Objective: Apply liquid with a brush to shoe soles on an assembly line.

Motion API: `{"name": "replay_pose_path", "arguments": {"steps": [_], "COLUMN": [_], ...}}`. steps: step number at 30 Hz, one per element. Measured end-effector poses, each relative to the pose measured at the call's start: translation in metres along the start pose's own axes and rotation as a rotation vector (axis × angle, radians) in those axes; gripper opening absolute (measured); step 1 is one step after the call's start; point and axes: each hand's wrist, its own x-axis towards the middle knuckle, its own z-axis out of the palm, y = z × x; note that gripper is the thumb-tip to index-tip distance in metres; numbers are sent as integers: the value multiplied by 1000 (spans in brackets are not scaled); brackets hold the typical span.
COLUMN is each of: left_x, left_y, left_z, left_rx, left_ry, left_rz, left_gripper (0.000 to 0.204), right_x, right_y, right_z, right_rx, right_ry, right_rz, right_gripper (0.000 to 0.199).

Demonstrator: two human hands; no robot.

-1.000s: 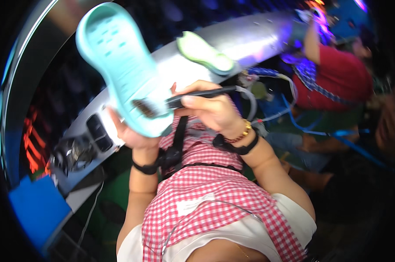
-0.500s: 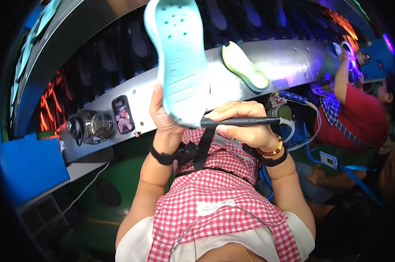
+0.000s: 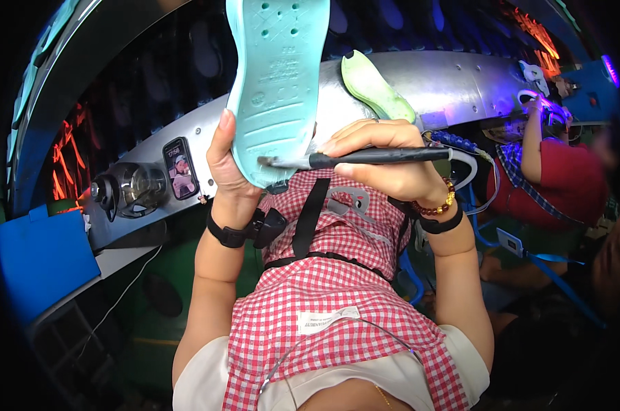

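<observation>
My left hand (image 3: 231, 164) grips a turquoise shoe sole (image 3: 275, 89) by its heel end, thumb along the left edge. Small holes and raised ridges mark the face turned up to me; its other end runs past the top of the view. In my right hand (image 3: 392, 168) lies a brush (image 3: 378, 156) with a black handle, held nearly level, with a pale tube leaving its rear end. The brush tip rests on the sole's heel area. The left fingers behind the sole are hidden.
A lime-green sole (image 3: 378, 85) lies on the curved metal bench (image 3: 447, 89). To the left are a phone (image 3: 180, 168) and a dark transparent jug (image 3: 142, 188). Soles hang in the dark beyond the bench. At right a co-worker in a red top (image 3: 570, 178) works at the same bench.
The brush has moved from the heel's bottom edge onto the face of the sole, its bristles now showing. The sole is turned slightly and both hands are a little higher in view.
</observation>
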Motion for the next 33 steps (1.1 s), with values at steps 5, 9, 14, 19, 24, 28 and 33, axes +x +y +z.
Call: {"name": "replay_pose_path", "arguments": {"steps": [5, 9, 14, 19, 24, 28, 33], "left_x": [8, 9, 5, 2, -1, -3, -4], "left_y": [7, 11, 17, 21, 20, 30, 32], "left_z": [8, 11, 28, 31, 46, 37, 43], "left_rx": [-43, 97, 454, 472, 497, 679, 712], "left_ry": [-22, 106, 213, 226, 290, 196, 184], "left_rz": [-174, -360, -596, -698, -714, -736, -683], "left_gripper": [50, 43, 38, 38, 37, 41, 42], "right_x": [-16, -7, -1, -6, -12, -10, -8], "right_y": [-8, -9, -31, -24, -21, -41, -22], "right_z": [13, -8, -25, -22, -29, -35, -53], "right_rx": [122, -21, -313, -359, -395, -637, -404], "right_ry": [-235, -185, -639, -531, -387, -720, -524], "right_rz": [-64, -113, -50, -133, -195, -69, -119], "right_gripper": [18, 17, 17, 16, 17, 19, 23]}}
